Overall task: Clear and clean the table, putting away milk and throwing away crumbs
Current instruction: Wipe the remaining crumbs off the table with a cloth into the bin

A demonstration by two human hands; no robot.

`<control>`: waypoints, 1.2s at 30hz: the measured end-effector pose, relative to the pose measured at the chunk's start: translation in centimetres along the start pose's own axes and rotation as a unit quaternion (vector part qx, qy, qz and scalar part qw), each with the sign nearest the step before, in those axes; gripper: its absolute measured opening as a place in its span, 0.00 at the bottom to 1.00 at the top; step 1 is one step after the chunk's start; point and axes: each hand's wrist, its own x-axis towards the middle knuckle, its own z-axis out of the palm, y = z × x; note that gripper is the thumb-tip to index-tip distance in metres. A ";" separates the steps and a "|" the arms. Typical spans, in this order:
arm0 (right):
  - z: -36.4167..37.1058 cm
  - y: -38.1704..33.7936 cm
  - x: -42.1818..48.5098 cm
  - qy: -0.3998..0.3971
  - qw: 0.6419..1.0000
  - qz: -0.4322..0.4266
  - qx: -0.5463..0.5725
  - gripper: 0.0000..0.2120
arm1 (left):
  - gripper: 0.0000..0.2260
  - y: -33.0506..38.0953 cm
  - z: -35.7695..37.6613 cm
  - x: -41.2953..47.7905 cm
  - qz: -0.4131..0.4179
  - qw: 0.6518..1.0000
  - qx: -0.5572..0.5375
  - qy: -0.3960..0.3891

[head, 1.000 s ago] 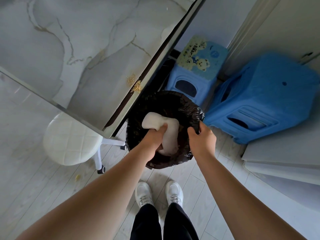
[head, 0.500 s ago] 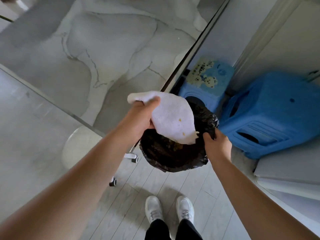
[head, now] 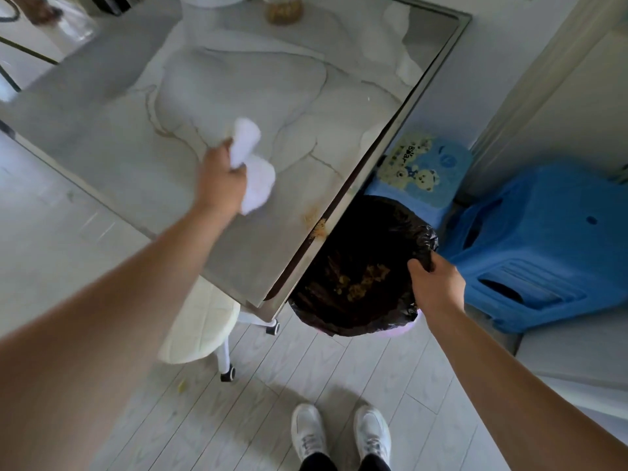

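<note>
My left hand point(head: 221, 178) grips a white cloth point(head: 253, 164) above the marble table point(head: 272, 83). A small heap of yellow-brown crumbs point(head: 316, 226) lies at the table's right edge, right of the cloth. Just below that edge stands a bin lined with a black bag point(head: 360, 263), with crumbs inside it. My right hand point(head: 435, 283) pinches the bag's rim on the right side.
A white padded stool on castors point(head: 200, 324) stands under the table's near corner. Two blue plastic stools point(head: 543, 246) sit to the right by the wall. A jar point(head: 283, 6) stands at the table's far edge. A crumb point(head: 181, 385) lies on the floor.
My left hand lifted the cloth out of the bin and carried it left, up over the tabletop. My right hand stayed on the bag's rim.
</note>
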 end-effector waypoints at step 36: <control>1.3 -0.4 -0.1 -0.026 0.999 -0.025 -0.021 0.06 | 0.17 2.0 12.5 -16.0 0.217 0.954 0.167 -0.120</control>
